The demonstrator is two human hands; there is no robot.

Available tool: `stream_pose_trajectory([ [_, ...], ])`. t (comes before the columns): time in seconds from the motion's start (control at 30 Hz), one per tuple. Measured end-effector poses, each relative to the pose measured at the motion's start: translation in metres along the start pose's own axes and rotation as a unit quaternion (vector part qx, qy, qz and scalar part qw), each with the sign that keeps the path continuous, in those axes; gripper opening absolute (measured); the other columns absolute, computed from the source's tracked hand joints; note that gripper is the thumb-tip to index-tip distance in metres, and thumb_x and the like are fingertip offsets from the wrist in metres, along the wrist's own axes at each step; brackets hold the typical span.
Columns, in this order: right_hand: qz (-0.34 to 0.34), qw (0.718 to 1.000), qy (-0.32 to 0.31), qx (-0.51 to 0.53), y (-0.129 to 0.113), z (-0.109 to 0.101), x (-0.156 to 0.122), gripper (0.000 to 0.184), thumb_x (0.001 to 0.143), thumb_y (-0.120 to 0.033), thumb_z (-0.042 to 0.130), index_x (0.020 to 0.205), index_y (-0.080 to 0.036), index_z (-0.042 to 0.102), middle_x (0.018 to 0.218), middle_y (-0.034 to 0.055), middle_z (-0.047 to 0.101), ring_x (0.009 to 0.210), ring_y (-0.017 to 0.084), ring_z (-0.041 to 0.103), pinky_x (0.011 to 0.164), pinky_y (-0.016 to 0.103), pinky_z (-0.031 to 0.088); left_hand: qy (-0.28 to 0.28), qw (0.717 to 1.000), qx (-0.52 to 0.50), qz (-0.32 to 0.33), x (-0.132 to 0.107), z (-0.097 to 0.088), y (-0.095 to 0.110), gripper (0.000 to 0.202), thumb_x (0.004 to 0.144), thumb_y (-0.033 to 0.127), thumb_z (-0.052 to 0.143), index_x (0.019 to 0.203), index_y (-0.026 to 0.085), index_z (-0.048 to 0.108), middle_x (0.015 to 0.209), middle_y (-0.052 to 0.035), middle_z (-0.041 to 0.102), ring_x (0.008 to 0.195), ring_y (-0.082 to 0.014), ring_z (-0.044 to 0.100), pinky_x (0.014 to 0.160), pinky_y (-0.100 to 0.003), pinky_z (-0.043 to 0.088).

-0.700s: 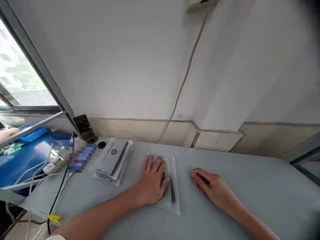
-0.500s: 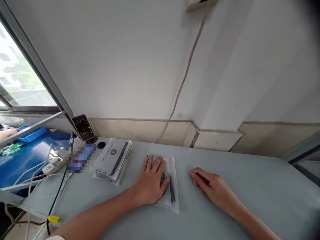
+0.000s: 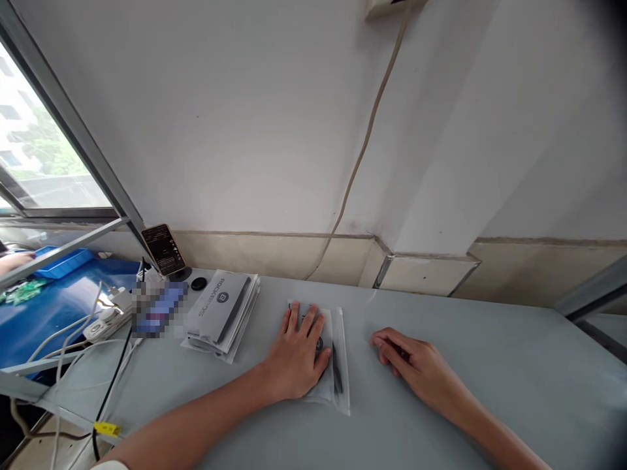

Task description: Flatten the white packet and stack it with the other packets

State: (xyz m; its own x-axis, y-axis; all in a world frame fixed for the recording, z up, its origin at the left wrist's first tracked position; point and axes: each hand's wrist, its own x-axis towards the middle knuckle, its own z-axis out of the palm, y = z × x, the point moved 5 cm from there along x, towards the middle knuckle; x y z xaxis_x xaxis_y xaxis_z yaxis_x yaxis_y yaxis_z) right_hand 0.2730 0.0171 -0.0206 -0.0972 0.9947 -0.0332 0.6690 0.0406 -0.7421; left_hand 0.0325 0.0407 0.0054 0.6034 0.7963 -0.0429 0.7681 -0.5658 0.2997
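Note:
My left hand [image 3: 298, 360] lies flat with fingers spread on a frosted zip bag [image 3: 343, 365], pressing it against the grey table. A grey packet with a dark round logo shows through the bag, mostly covered by the hand, and a dark strip lies along its right side. To the right, my right hand [image 3: 422, 364] rests on the tabletop, fingers curled in and apart from the bag. Nothing shows between its fingers. Left of the bag sits a stack of similar bagged grey packets [image 3: 209, 321] with printed lettering.
Behind the stack stand a phone [image 3: 165, 250] on a holder and a black round cap [image 3: 198, 284]. A power strip [image 3: 105, 324] with cables lies at the left edge. Past the metal frame are a blue surface [image 3: 115, 281], a blue tray [image 3: 66, 262] and part of another person's hand.

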Motion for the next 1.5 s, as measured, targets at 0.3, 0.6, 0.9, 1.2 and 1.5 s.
stream_pose_trajectory([
  [0.3, 0.004, 1.000, 0.003, -0.002, -0.001, -0.001, 0.000, 0.038, 0.102, -0.055, 0.039, 0.096, -0.028, 0.065, 0.075, -0.0013, 0.069, 0.060, 0.017, 0.059, 0.063, 0.028, 0.047, 0.038, 0.999, 0.010, 0.006, -0.001, 0.004, -0.001, 0.059, 0.111, 0.044, 0.014, 0.165, 0.021, 0.027, 0.174, -0.0029, 0.015, 0.160, -0.0358, -0.002, 0.130, -0.061, 0.017],
  [0.6, 0.003, 1.000, 0.006, -0.003, -0.001, -0.001, 0.000, 0.036, 0.102, -0.053, 0.040, 0.097, -0.028, 0.066, 0.076, -0.0012, 0.069, 0.060, 0.016, 0.059, 0.062, 0.027, 0.048, 0.022, 1.000, 0.003, 0.007, 0.002, 0.005, -0.003, 0.063, 0.109, 0.050, 0.029, 0.165, 0.021, 0.026, 0.175, -0.0034, 0.013, 0.160, -0.0375, -0.002, 0.131, -0.060, 0.016],
  [0.9, -0.016, 1.000, 0.025, -0.006, -0.007, -0.004, -0.001, 0.035, 0.101, -0.051, 0.043, 0.094, -0.028, 0.067, 0.073, -0.0004, 0.071, 0.057, 0.016, 0.061, 0.060, 0.027, 0.050, -0.014, 0.999, -0.028, 0.011, -0.002, 0.001, -0.008, 0.103, 0.091, 0.087, 0.037, 0.168, 0.022, 0.014, 0.175, -0.0058, 0.004, 0.159, -0.0417, -0.009, 0.130, -0.064, 0.011],
  [1.2, -0.024, 0.999, 0.030, 0.000, -0.010, -0.005, -0.001, 0.035, 0.101, -0.052, 0.044, 0.092, -0.027, 0.068, 0.071, -0.0005, 0.070, 0.056, 0.016, 0.061, 0.059, 0.027, 0.050, -0.069, 0.997, 0.003, 0.039, -0.009, -0.012, -0.019, 0.112, 0.089, 0.087, 0.041, 0.168, 0.014, 0.010, 0.173, -0.0160, -0.002, 0.159, -0.0396, -0.011, 0.128, -0.062, 0.012],
  [1.5, -0.002, 1.000, 0.021, 0.001, -0.007, -0.003, -0.002, 0.036, 0.101, -0.053, 0.042, 0.095, -0.028, 0.067, 0.075, -0.0003, 0.071, 0.059, 0.016, 0.061, 0.061, 0.027, 0.049, -0.086, 0.994, 0.035, 0.062, -0.021, -0.017, -0.025, 0.087, 0.103, 0.062, 0.041, 0.168, 0.015, 0.006, 0.173, -0.0147, -0.001, 0.159, -0.0338, -0.007, 0.129, -0.057, 0.014],
])
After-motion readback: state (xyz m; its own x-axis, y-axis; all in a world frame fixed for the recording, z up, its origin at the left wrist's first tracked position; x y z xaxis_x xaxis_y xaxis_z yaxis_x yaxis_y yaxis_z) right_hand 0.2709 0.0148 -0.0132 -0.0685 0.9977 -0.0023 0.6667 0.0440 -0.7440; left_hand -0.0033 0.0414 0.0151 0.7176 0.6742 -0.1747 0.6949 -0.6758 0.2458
